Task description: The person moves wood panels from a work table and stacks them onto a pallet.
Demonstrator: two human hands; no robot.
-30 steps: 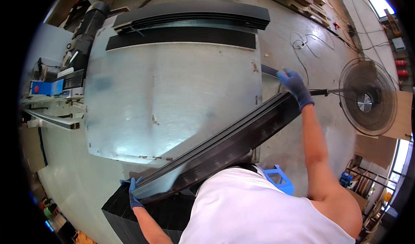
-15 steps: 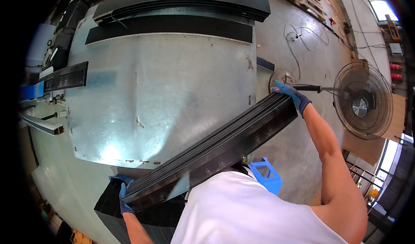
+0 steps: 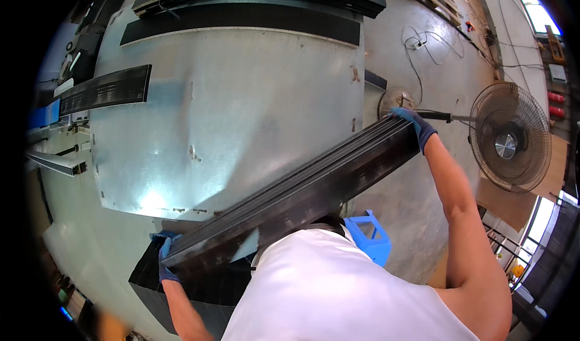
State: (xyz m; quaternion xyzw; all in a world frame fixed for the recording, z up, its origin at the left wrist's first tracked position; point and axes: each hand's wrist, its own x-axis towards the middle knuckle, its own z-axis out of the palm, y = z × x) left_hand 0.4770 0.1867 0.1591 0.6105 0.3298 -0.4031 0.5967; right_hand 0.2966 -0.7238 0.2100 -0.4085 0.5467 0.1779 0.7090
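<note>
Across the front of my body I hold a stack of long black profiles (image 3: 314,190), slanting from near left up to far right. My left hand (image 3: 167,257), in a blue glove, is closed around the stack's near-left end. The blue-gloved right hand (image 3: 415,125) grips the opposite end beside the fan's base. Under the left end sits a pile of black panels (image 3: 211,292), partly hidden by the stack. The metal-topped table (image 3: 260,111) lies just beyond the profiles.
More long black profiles (image 3: 260,24) lie along the table's far edge. A black strip (image 3: 109,90) reaches over its left side from a machine (image 3: 90,45). To the right stand a fan (image 3: 507,138) and a blue stool (image 3: 370,238). A white cable (image 3: 423,45) trails on the floor.
The black strip at the left reaches farther right over the table. The held stack stays in both hands, its left end slightly farther left, and the view has shifted a little.
</note>
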